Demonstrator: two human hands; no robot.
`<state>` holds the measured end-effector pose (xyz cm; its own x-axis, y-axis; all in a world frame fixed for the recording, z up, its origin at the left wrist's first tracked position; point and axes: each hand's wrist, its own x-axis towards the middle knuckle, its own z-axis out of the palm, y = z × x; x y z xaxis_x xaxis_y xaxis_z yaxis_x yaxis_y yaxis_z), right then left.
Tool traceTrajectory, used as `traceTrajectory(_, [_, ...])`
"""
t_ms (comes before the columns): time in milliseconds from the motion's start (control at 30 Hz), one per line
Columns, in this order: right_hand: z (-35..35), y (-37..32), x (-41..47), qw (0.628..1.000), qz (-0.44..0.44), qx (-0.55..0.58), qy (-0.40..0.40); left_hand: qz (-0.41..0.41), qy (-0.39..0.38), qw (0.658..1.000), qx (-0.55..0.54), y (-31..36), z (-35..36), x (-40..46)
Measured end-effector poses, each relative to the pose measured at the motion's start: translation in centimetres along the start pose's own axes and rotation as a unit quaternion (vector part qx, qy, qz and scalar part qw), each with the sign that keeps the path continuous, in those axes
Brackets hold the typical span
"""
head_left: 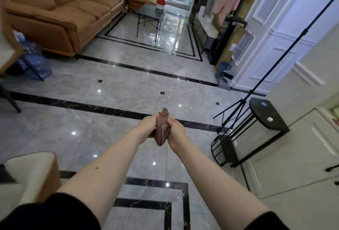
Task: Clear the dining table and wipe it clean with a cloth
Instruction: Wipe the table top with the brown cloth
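Note:
A brown cloth [162, 130], bunched and folded, is held out in front of me above the tiled floor. My left hand [146, 127] grips its left side and my right hand [176, 132] grips its right side, fingers curled round the fabric. A tuft of the cloth sticks up above both hands. The dining table is out of view; only a chair back [34, 173] shows at the lower left.
An orange sofa [60, 13] stands at the far left with a small folding table [149, 12] beyond it. A black side stand [266, 114] and a tripod [244, 101] are at the right, beside white cabinet doors [297, 156]. Glossy marble floor [117, 86] spreads ahead.

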<state>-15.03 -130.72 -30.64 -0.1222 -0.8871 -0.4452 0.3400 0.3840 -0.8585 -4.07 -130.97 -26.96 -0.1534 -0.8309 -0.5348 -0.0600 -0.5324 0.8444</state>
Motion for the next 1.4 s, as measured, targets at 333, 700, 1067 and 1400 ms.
traceTrajectory(333, [10.1,-3.8,10.2,0.979,0.045,-0.084,-0.178,0.019,0.13,0.989,-0.069,5.2,-8.4,6.4])
traceTrajectory(700, [31.5,-4.7,20.7,0.919,0.06,-0.233,-0.312,0.039,0.322,0.941,-0.096,10.4,-27.3,14.7])
traceTrajectory(1067, [53.1,-5.0,27.5,0.826,0.074,-0.332,-0.449,0.038,0.5,0.844,-0.19,15.3,-44.0,18.6])
traceTrajectory(1400, [69.8,1.3,28.0,0.716,0.105,-0.365,-0.586,0.033,0.633,0.733,-0.247,14.7,-57.8,17.0])
